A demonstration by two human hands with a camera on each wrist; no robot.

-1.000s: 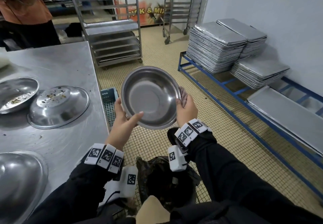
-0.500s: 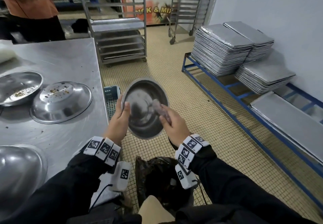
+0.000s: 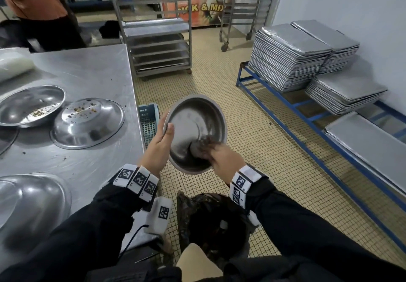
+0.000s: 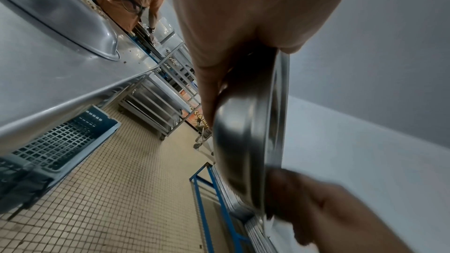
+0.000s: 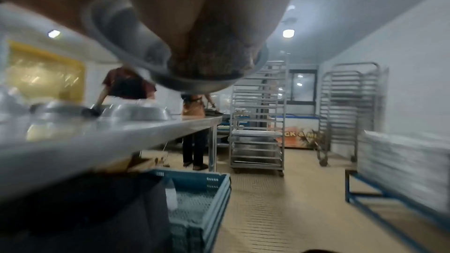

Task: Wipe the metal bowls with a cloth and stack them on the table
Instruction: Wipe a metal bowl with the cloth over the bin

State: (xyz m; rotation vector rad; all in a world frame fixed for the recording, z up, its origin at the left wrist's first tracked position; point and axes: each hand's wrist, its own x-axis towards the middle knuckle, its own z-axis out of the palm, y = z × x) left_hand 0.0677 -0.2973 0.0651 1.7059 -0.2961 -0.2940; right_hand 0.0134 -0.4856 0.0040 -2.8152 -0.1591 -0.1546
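Note:
A metal bowl [image 3: 195, 123] is held up over the floor beside the steel table [image 3: 87, 68], tilted with its inside facing me. My left hand [image 3: 163, 134] grips its left rim, thumb inside and fingers behind. My right hand [image 3: 214, 155] pinches a brownish cloth [image 3: 201, 146] and presses it against the bowl's lower inside. The left wrist view shows the bowl [image 4: 243, 141] edge-on; the right wrist view shows the cloth [image 5: 214, 61] against it. On the table sit an upright bowl [image 3: 30, 105] with crumbs, an upside-down bowl [image 3: 87, 123] with crumbs, and another upside-down bowl [image 3: 28, 202] near me.
A bin lined with a black bag [image 3: 211, 220] stands right under the held bowl. A blue crate [image 3: 148, 121] sits on the floor by the table edge. Stacked trays [image 3: 285, 57] rest on a blue rack at right. Wheeled racks [image 3: 158, 39] and a person in orange [image 3: 37, 2] are behind.
The bowl came down and tilted. My right hand left the rim, went inside with the cloth, and slid from the middle to the lower part. My left hand kept hold of the rim.

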